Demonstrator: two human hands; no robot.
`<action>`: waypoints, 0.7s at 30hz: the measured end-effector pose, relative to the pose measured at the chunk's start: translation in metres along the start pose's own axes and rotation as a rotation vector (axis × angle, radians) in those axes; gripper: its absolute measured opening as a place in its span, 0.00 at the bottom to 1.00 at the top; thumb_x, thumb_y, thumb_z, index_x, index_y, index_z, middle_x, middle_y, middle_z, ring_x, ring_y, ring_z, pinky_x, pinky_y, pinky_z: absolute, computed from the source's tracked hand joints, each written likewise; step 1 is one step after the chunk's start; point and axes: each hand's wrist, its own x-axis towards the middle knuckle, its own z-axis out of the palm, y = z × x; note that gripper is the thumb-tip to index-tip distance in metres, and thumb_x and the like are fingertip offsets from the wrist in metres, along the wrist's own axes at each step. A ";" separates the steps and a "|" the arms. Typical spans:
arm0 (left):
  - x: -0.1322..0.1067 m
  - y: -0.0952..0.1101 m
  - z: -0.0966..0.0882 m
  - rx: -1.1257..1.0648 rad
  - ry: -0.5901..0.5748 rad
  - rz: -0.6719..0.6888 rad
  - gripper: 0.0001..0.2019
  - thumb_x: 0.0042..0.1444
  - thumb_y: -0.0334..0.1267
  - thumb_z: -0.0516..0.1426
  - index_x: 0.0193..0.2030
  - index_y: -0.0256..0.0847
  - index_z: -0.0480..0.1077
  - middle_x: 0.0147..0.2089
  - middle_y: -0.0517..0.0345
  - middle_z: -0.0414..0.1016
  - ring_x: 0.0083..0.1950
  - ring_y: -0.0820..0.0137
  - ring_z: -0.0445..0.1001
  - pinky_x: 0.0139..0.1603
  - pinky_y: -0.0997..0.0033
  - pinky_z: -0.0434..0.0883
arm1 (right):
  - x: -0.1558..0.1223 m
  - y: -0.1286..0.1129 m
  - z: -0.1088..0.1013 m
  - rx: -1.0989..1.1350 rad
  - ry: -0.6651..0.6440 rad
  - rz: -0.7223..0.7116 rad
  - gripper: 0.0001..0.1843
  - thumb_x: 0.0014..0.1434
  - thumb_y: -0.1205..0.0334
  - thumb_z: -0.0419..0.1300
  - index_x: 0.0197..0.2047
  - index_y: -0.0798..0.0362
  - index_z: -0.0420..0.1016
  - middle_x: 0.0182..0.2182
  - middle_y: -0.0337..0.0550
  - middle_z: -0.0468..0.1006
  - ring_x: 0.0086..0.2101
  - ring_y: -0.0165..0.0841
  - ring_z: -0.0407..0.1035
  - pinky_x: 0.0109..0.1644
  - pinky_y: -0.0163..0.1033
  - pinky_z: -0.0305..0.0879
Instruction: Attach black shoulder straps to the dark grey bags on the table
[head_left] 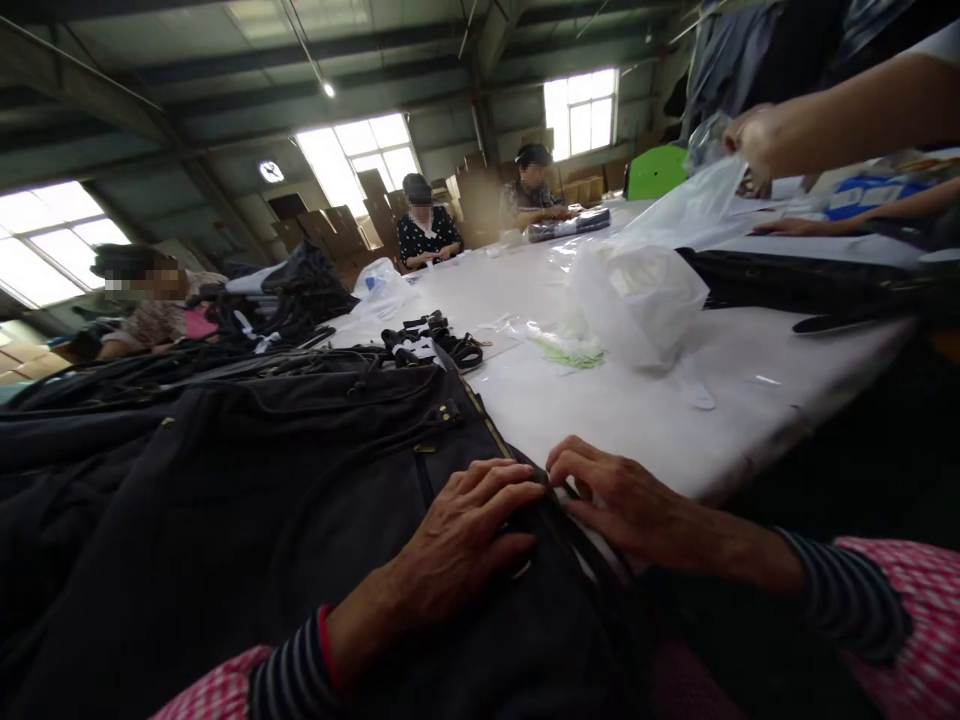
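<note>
A large black fabric bag (225,500) with a brass zipper lies across the near edge of the white table (622,420). My left hand (465,540) rests on the bag's right side, fingers curled and pressed onto the fabric by the zipper edge. My right hand (615,495) sits just to its right, fingertips pinching the same black edge or strap. Both hands' fingertips nearly meet. Striped cuffs under pink checked sleeves cover my wrists.
Black straps (431,335) and a crumpled clear plastic bag (637,295) lie farther along the table. Another person's hand (754,135) holds plastic at the upper right, above a black bag (795,280). Three seated people work at the far side, with cardboard boxes behind.
</note>
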 end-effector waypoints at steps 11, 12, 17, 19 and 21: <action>-0.007 0.033 -0.011 0.319 -0.039 0.269 0.19 0.70 0.33 0.51 0.66 0.49 0.64 0.66 0.57 0.70 0.71 0.60 0.60 0.66 0.54 0.65 | 0.024 -0.007 -0.023 0.054 -0.248 -0.104 0.17 0.60 0.78 0.50 0.45 0.50 0.71 0.46 0.42 0.74 0.43 0.34 0.71 0.51 0.39 0.65; -0.009 0.039 -0.011 0.355 -0.040 0.309 0.19 0.71 0.34 0.49 0.66 0.49 0.64 0.65 0.58 0.71 0.71 0.61 0.60 0.67 0.55 0.65 | 0.025 -0.009 -0.026 0.048 -0.279 -0.119 0.18 0.58 0.78 0.50 0.44 0.50 0.71 0.46 0.42 0.74 0.43 0.34 0.71 0.51 0.38 0.65; -0.010 0.049 -0.020 0.422 0.089 0.402 0.12 0.71 0.32 0.49 0.52 0.45 0.72 0.52 0.57 0.78 0.61 0.63 0.71 0.65 0.57 0.66 | 0.033 -0.020 -0.037 0.029 -0.410 -0.139 0.14 0.60 0.75 0.53 0.44 0.50 0.73 0.42 0.40 0.75 0.40 0.34 0.71 0.47 0.38 0.64; -0.009 0.043 -0.024 0.364 0.150 0.405 0.11 0.70 0.30 0.48 0.44 0.43 0.72 0.45 0.56 0.78 0.52 0.65 0.74 0.58 0.59 0.70 | 0.038 -0.019 -0.040 0.058 -0.401 -0.127 0.12 0.62 0.72 0.54 0.45 0.51 0.74 0.41 0.40 0.76 0.39 0.34 0.70 0.47 0.38 0.64; -0.008 0.034 -0.024 0.277 0.209 0.379 0.12 0.70 0.29 0.47 0.38 0.41 0.69 0.40 0.54 0.77 0.45 0.65 0.74 0.48 0.62 0.72 | 0.044 -0.014 -0.041 0.104 -0.364 -0.105 0.08 0.64 0.67 0.57 0.45 0.52 0.75 0.41 0.41 0.77 0.39 0.33 0.71 0.47 0.38 0.64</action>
